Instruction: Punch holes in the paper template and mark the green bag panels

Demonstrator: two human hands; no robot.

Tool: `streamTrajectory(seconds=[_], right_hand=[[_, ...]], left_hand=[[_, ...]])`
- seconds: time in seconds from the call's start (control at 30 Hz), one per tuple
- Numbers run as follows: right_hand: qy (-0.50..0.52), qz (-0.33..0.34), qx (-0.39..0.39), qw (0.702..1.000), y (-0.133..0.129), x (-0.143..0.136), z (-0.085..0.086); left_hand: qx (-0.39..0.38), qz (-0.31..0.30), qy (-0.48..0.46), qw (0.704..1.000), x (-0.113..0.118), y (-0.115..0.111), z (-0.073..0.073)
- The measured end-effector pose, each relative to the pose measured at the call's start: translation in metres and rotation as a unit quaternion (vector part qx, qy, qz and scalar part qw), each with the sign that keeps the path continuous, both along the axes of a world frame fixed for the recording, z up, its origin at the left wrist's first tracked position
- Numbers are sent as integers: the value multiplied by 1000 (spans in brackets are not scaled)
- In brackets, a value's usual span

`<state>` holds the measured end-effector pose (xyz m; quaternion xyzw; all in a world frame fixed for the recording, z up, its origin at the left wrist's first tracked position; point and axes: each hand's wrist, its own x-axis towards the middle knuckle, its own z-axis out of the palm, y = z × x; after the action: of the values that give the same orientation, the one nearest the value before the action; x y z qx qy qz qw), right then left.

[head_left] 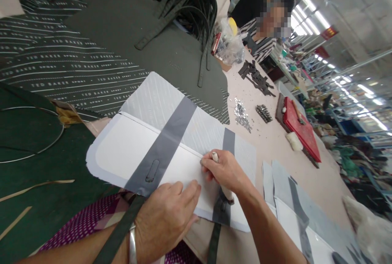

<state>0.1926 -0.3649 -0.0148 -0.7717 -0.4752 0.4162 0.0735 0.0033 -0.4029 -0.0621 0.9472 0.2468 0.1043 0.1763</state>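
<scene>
A light grey and white bag panel (116, 149) lies at a slant in front of me, with two dark grey strips (171, 127) across it. Slotted stitched outlines mark the strips' lower ends, where dark green straps (214, 241) hang off the near edge. My left hand (168, 215) rests flat on the panel beside the left strip, fingers stretched out. Over the middle of the panel, my right hand (225, 170) is closed round a slim white-handled tool (227, 194). Its dark lower end is over the right strip; its exact kind is hard to make out.
Dark green printed fabric (61, 60) and a bundle of straps (196, 7) lie beyond. Small metal pieces (242, 115), dark strips (255, 77) and a red slab (301, 129) are on the table. Another panel (294, 207) lies right. A person (260, 23) is at the far side.
</scene>
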Motion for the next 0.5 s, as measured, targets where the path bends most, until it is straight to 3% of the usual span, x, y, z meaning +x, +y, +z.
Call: streamTrajectory(seconds=[0.5], right_hand=[[68, -6, 29, 997, -4, 5, -3]], left_hand=[[14, 1, -14, 1000, 1, 0, -2]])
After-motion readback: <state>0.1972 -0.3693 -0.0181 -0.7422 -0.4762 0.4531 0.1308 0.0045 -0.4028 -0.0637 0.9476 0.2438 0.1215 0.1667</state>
